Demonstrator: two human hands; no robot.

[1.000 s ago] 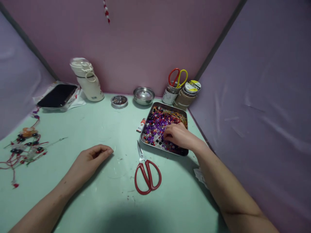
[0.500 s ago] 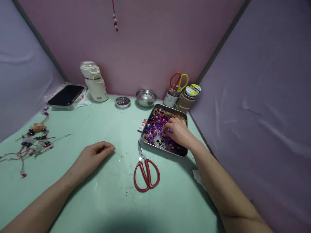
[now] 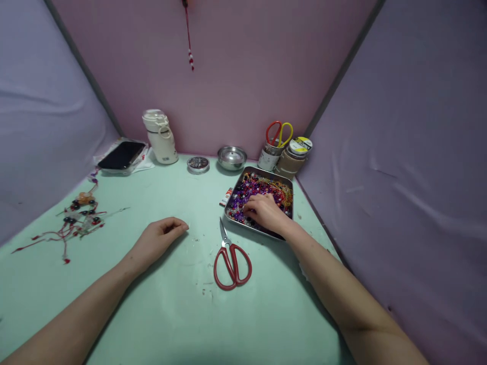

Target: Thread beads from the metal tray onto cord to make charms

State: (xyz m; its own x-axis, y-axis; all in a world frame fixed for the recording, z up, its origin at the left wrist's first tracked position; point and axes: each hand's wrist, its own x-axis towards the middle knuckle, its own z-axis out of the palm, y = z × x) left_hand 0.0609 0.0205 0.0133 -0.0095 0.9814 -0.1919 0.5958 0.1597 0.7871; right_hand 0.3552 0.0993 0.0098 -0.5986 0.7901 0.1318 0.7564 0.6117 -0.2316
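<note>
A metal tray (image 3: 233,222) full of purple, red, black and clear beads lies on the pale green table at the right. My right hand (image 3: 267,213) rests inside it with fingers bent down among the beads; what they pinch is hidden. My left hand (image 3: 162,237) lies on the table to the left, fingers curled in with the tips pinched together, maybe on a thin clear thread. Red-handled scissors (image 3: 232,262) lie shut between my two hands, just below the tray.
At the back stand a white bottle (image 3: 161,138), a thread spool (image 3: 198,163), a small steel bowl (image 3: 232,157), a jar with red and yellow scissors (image 3: 273,146) and a taped jar (image 3: 293,154). A phone (image 3: 122,155) and beaded strands (image 3: 78,218) lie left. Cloth walls enclose the table.
The view has tilted up and pulled back. My right hand has shifted left and nearer within the tray. My left hand stays curled on the table.
</note>
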